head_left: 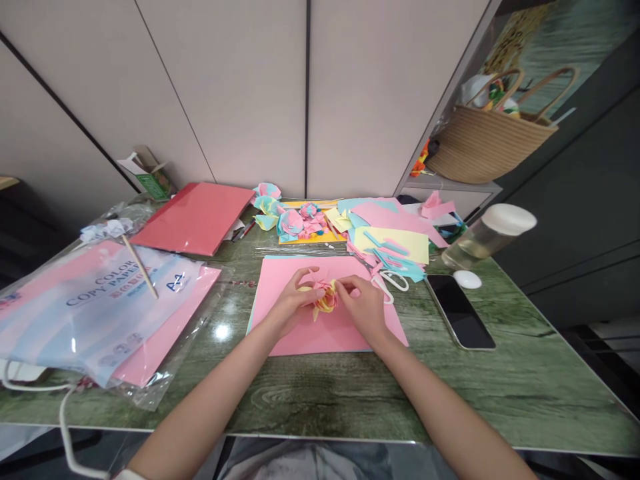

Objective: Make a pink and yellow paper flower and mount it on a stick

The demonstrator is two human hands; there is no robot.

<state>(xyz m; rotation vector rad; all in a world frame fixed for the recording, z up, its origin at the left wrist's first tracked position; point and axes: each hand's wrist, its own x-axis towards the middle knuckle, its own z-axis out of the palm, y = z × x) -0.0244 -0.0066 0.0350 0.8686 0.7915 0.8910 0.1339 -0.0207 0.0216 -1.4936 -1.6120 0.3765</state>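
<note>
A small paper flower (326,296) of pink and yellow strips is held just above a pink sheet (320,333) lying on the green table (500,387). My left hand (293,303) pinches its left side with fingers curled. My right hand (361,301) grips its right side, fingers closed on the petals. White-handled scissors (391,283) lie just right of my right hand.
A pack of colour copy paper (95,300) with a wooden stick (140,267) lies at left, a red sheet (195,217) behind it. Finished paper flowers (295,217) and paper scraps (390,240) sit at the back. A phone (459,310), a lidded jar (487,235) and a woven basket (487,140) are at right.
</note>
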